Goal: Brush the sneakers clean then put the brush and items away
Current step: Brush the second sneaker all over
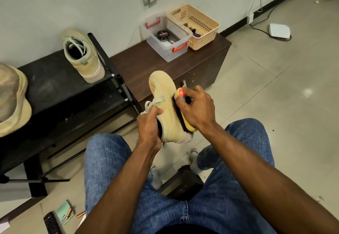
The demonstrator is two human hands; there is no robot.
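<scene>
A sneaker, pale yellow suede, is held up in front of a seated person's knees, toe pointing away, above the tiled floor. The left hand grips it at the collar, fingers curled into the opening beside the loose laces. The right hand wraps around a brush with a yellow back and a red label, its dark bristles pressed against the shoe's right side. Brushing of this shoe appears to be under way, not finished. Just beyond the hands, to the left, stands a black shoe rack; the second sneaker of the pair sits upright on its top shelf near the wall, and whether it has been brushed cannot be told. A tan hat rests at the rack's left end. Beside the rack is a low dark wooden cabinet. On it, against the wall, sit a clear plastic box with red handles, holding a tin of polish, and a beige basket touching its right side, with small dark items inside. Judging from this, the putting away is still ahead: the brush is in use, and the containers stand open.
</scene>
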